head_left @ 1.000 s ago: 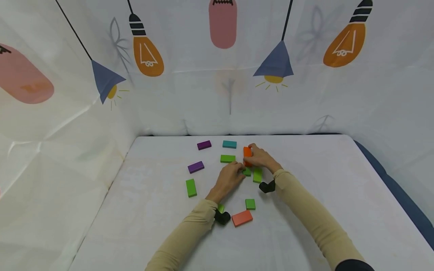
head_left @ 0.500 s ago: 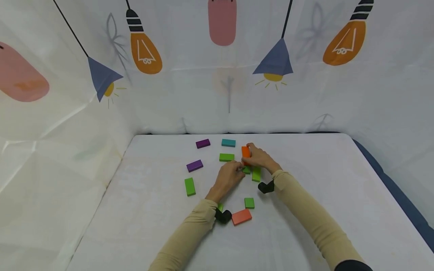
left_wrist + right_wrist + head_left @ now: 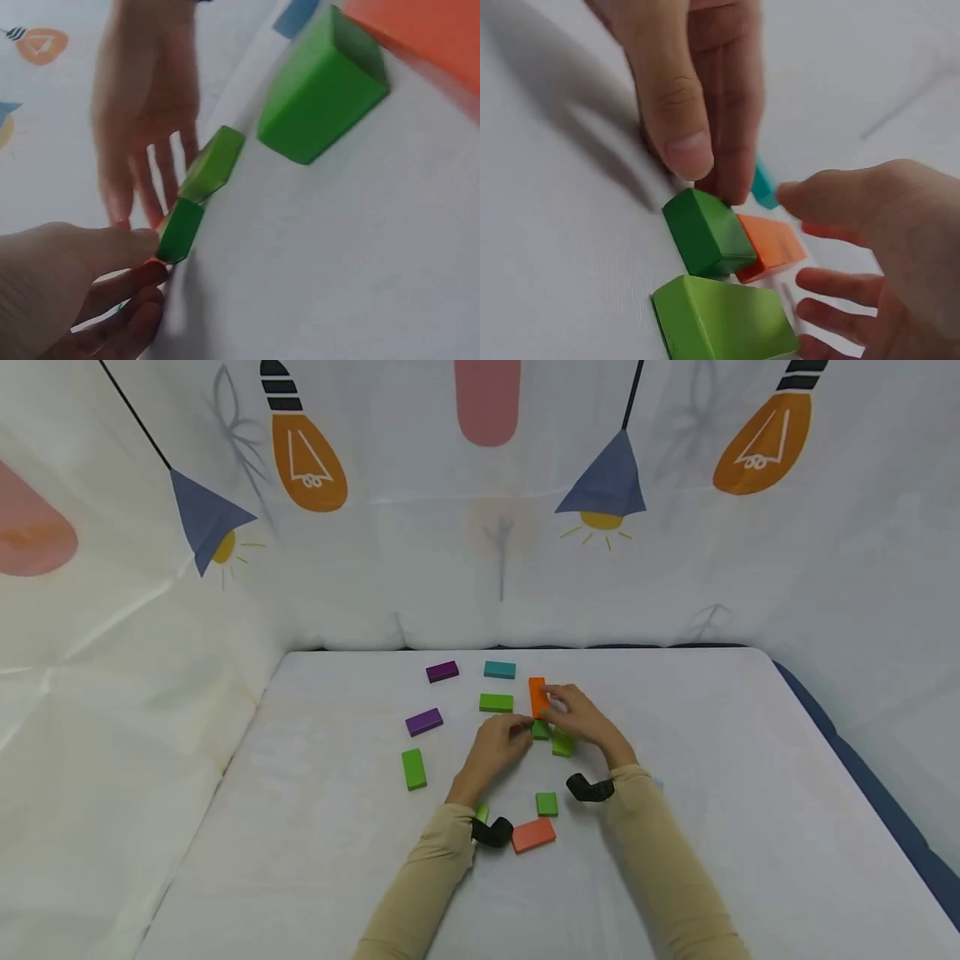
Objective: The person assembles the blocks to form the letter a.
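Note:
My left hand [image 3: 495,747] reaches in from the left and pinches one end of a small dark green block [image 3: 540,730], thumb and fingertips right at its edge. An orange block [image 3: 537,697] lies end-on against the far side of that block. Beside the orange block is my right hand [image 3: 585,718], its fingers apart and holding nothing; in the right wrist view the right fingers [image 3: 840,283] stand just off the orange block [image 3: 774,247]. A light green block [image 3: 724,319] sits against the dark green one, partly behind the right hand in the head view.
Left of the hands lie a lime green block [image 3: 496,702], a teal block [image 3: 499,669], two purple blocks [image 3: 424,722] and a green block [image 3: 413,769]. Nearer are a green square block [image 3: 547,804], an orange-red block [image 3: 534,835] and a green block [image 3: 482,812] partly under the left wrist.
My right hand has let go of the orange block and drawn slightly back to the right, fingers loosened. The left hand keeps its place at the dark green block. The head view has shifted slightly.

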Available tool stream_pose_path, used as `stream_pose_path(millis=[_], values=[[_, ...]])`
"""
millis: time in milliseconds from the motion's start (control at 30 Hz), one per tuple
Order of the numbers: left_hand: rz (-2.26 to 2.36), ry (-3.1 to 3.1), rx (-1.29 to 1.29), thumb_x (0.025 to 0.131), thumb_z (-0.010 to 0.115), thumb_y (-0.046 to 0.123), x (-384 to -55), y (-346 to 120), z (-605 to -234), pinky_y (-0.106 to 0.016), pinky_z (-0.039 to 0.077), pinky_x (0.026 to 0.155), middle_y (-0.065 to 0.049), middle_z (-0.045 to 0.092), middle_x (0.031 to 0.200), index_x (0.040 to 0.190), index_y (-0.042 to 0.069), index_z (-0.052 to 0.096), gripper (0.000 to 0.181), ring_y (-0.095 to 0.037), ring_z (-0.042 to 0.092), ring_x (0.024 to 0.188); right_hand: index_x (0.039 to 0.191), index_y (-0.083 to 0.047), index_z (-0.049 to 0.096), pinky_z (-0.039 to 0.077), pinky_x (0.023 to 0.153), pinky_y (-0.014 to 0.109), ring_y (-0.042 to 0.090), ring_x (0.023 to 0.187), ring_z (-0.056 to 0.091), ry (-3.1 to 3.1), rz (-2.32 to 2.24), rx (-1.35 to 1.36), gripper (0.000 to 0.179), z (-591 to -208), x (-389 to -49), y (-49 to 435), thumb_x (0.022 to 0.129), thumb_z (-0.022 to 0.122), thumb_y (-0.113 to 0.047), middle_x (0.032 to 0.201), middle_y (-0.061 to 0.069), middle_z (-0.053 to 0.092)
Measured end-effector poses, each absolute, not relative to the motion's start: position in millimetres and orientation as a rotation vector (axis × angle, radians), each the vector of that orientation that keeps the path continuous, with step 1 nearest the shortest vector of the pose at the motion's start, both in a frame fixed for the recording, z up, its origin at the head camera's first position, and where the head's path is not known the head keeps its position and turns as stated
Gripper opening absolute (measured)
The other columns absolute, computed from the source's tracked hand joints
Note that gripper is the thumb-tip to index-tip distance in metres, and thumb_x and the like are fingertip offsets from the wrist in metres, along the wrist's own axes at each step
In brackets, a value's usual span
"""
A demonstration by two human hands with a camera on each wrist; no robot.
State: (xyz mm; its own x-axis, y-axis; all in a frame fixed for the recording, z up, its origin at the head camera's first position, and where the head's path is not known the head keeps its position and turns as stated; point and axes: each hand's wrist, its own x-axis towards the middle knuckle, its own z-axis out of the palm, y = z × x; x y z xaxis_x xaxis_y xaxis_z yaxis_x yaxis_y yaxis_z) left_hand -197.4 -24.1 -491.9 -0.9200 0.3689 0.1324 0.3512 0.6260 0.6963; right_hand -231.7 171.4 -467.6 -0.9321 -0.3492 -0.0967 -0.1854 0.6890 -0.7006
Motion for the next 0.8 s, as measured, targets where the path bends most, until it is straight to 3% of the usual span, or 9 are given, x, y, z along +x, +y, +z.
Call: stream_pose_path(millis=[133,500,800], values=[[1.194,2.752,0.666,0.092,0.061,0.020,-193.8,-26.5,-490.6,-0.035,0.044,0.098,-0.001,0.065,0.123,0.125,0.013,0.062,0.034,-0.017,0.058,0.113,0.140,-0.009,0.044,0.024,0.110,0.059,0.039,0.138,0.029,2.645,-1.090,-0.443,0.055,-466.5,-216.0,175.1,0.093,0.059,-0.033,0.149,0.020,0.034],[1.168,2.684,0.700,0.095,0.056,0.021,-181.7,-26.8,-485.1,-0.038,0.040,0.105,-0.001,0.060,0.131,0.131,0.014,0.057,0.037,-0.019,0.053,0.122,0.145,-0.013,0.039,0.014,0.114,0.058,0.034,0.146,0.012,2.631,-1.181,-0.395,0.056,-481.4,-190.9,181.0,0.095,0.055,-0.034,0.157,0.010,0.024],[1.208,2.774,0.757,0.094,0.058,0.019,-174.2,-27.5,-487.8,-0.037,0.043,0.101,-0.002,0.061,0.130,0.130,0.012,0.058,0.036,-0.021,0.056,0.116,0.142,-0.017,0.044,0.015,0.115,0.056,0.030,0.146,0.017,2.649,-1.321,-0.385,0.048,-487.5,-178.9,177.9,0.096,0.054,-0.029,0.155,0.007,0.030]])
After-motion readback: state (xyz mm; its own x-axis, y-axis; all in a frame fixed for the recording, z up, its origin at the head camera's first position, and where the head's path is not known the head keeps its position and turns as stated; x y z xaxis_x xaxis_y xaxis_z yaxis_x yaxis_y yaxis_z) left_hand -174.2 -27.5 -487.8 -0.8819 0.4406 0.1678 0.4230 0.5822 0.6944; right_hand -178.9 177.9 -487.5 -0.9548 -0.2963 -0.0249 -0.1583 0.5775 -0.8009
